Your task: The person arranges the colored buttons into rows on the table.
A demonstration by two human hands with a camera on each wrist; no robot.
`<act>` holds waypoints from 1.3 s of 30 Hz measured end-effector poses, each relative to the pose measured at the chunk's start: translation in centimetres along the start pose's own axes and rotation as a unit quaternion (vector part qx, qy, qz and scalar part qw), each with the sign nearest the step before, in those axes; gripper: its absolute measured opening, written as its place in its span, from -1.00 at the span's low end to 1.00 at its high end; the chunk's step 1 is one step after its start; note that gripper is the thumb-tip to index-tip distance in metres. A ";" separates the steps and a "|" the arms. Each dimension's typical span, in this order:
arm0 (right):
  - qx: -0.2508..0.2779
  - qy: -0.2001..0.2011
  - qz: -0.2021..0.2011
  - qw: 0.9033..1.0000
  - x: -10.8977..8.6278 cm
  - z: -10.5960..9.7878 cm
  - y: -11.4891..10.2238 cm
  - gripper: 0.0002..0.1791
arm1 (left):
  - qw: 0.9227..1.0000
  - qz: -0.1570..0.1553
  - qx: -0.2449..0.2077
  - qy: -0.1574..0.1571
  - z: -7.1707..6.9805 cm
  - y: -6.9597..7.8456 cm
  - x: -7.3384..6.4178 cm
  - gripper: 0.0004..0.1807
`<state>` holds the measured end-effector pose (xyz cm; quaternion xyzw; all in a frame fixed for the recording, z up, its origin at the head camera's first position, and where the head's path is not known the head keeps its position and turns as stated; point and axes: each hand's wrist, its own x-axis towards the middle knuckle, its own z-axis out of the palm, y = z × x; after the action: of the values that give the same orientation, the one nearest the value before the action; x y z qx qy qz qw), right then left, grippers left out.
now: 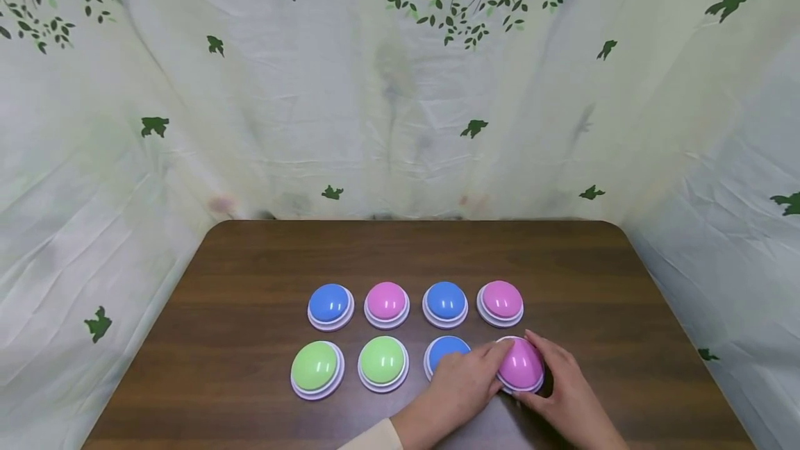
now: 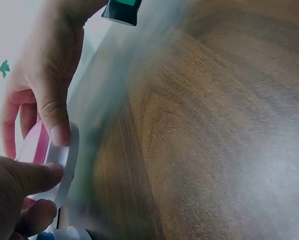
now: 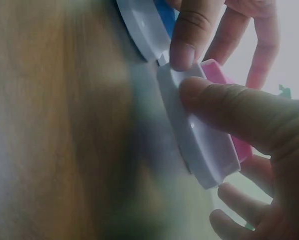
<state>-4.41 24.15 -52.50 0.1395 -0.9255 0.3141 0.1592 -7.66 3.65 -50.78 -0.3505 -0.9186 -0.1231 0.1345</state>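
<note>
Both hands grip a pink dome push button [image 1: 521, 364] with a white round base, at the right end of the front row. From its left side my left hand [image 1: 459, 384] holds it, partly covering the blue button [image 1: 446, 349] beside it. My right hand [image 1: 565, 391] curves around the right side. In the right wrist view, both thumbs press the white base [image 3: 204, 135], with the pink dome mostly hidden behind it. The left wrist view shows the thumbs on the rim [image 2: 64, 155] too. Whether the base touches the table I cannot tell.
Behind lies a row of blue [image 1: 328, 303], pink [image 1: 385, 301], blue [image 1: 445, 301] and pink [image 1: 502, 298] buttons. Two green buttons [image 1: 314, 365], [image 1: 382, 360] stand to the left in front. A leaf-patterned cloth [image 1: 387, 144] surrounds the brown wooden table [image 1: 206, 367].
</note>
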 end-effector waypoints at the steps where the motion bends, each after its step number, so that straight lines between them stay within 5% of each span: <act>1: -0.003 -0.003 0.009 1.000 0.1 0.0 0.1 0.11 | 1.000 -0.006 0.006 0.003 0.2 0.1 0.2 -0.37; 9: 0.008 -0.086 0.124 0.989 0.0 0.1 0.4 0.06 | 0.997 -0.034 0.066 0.021 0.7 1.0 0.6 -0.43; 24: -0.008 -0.022 0.075 0.997 -0.4 0.8 0.5 0.03 | 0.996 -0.016 0.067 0.056 0.2 0.9 -0.1 -0.45; 34: 0.001 -0.027 0.096 0.995 -0.5 0.8 0.7 0.07 | 0.998 -0.001 0.041 0.040 -1.2 -0.4 -3.0 -0.52; 39: 0.002 -0.049 0.134 0.990 -0.6 0.6 0.7 0.11 | 0.996 -0.030 0.003 0.081 -2.5 -1.8 -6.0 -0.55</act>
<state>-4.25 24.42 -53.60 0.0293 -0.9419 0.3271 0.0701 -4.19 -2.07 -50.71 -0.3108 -0.9152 -0.1526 0.2061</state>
